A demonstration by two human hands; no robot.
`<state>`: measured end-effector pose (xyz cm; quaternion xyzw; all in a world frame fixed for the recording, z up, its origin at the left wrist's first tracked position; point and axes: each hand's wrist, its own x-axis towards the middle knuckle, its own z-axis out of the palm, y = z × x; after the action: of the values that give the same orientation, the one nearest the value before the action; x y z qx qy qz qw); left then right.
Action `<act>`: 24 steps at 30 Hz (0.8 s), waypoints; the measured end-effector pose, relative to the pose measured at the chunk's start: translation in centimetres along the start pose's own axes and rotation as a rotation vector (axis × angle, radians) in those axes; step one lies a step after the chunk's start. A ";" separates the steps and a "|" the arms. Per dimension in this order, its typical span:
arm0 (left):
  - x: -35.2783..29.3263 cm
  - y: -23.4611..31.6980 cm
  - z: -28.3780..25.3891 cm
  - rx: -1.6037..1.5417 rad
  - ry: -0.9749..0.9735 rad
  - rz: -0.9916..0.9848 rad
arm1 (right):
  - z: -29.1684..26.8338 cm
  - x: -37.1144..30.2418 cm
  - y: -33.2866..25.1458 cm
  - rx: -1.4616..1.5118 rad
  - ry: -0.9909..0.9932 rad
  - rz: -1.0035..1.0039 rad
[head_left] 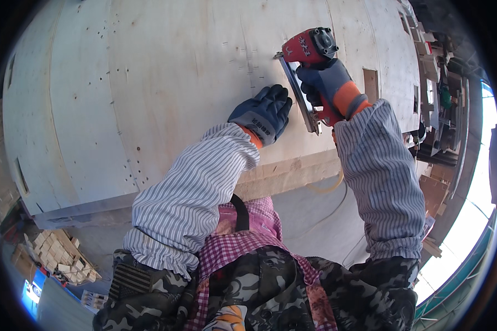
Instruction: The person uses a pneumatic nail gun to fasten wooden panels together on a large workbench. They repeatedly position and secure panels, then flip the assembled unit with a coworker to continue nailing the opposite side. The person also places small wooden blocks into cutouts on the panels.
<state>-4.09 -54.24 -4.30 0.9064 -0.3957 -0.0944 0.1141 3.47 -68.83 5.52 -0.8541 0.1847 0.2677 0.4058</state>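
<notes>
Gloved left hand (pixel 262 115) on pale plywood (pixel 165 71)

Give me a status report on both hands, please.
Right hand gripping red nail gun. Left hand flat on wooden panel. Gun's panel contact unclear. Left hand close beside gun.

Nailer (pixel 305 48) right of left hand (pixel 263 115)

- Left work glove (pixel 262 116): dark blue fingers, grey back with dark lettering, orange cuff.
- Right work glove (pixel 334 83): dark blue and grey, orange section, grey wrist edge.
- Oversleeves (pixel 188 185): grey-and-white striped, gathered near elbows.
- Jacket (pixel 270 278): dark camouflage; striped rectangular patch (pixel 132 277), left sleeve.
- Apron (pixel 246 248): magenta-and-white gingham, pink panel, black strap (pixel 241 213).
</notes>
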 end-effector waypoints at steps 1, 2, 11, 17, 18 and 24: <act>-0.1 0.1 0.3 0.007 0.038 -0.005 | 0.1 -0.2 0.1 0.023 -0.005 0.016; -0.2 0.0 0.6 0.019 0.052 -0.010 | 0.1 -0.4 0.2 0.046 -0.008 0.026; 0.3 0.0 0.5 -0.121 0.042 -0.048 | 2.1 -0.5 1.5 -0.219 0.164 -0.083; -0.3 -0.1 -1.6 -0.116 -0.025 -0.029 | 2.1 -0.9 1.6 -0.266 0.036 0.038; -0.8 -0.3 -2.0 -0.147 -0.025 -0.032 | 2.3 -1.2 1.6 -0.298 0.017 0.016; -10.9 -4.9 -3.4 -0.179 0.492 -0.206 | 3.4 -5.5 4.2 -0.105 0.205 0.102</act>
<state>-7.05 -42.52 -1.55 0.9238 -0.2519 0.0826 0.2761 -4.21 -68.14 4.57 -0.8867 0.2543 0.2084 0.3251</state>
